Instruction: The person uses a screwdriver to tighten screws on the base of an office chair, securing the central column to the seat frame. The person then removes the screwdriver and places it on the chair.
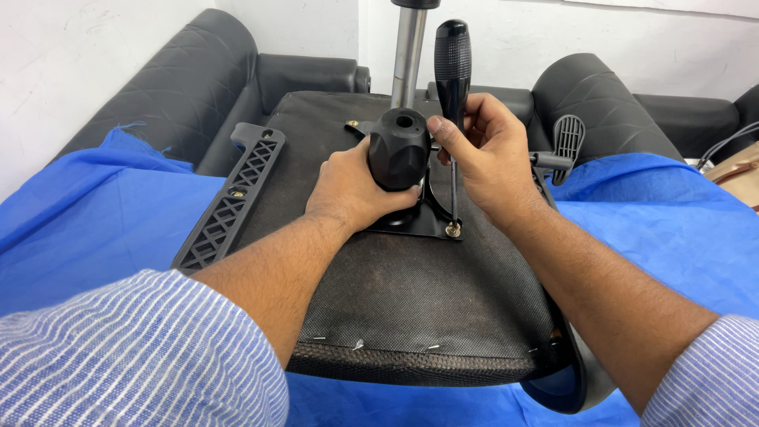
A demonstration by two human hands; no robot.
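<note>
Screwdriver with a black ribbed plastic handle and thin steel shaft (452, 71) stands upright in the right hand (486, 150), whose fingers curl closed around the lower end of the handle while the thumb presses against it; the tip sits down on a brass-coloured screw (453, 230) at the corner of the black metal mounting plate (411, 225). That plate lies flat on the underside of an upturned black fabric-covered chair seat (411, 292), which rests on a blue cloth sheet (103, 213). The left hand (356, 190) is closed around the chunky black plastic adjustment knob (399, 149) just beside the shaft, touching it with palm and fingers. A bright steel gas-lift column (408, 55) rises behind the knob. A black lattice-patterned plastic armrest bracket (233, 202) is fixed along the seat's left edge, and a black plastic lever paddle (568, 138) sticks out at the right. Judging by its build, the tool is light and stiff, the ribbing giving a sure hold; gripped low as it is, the long handle could wobble, so a hold higher up the ribbed part would likely steady it. Black padded chair backs (198, 87) lie behind.
</note>
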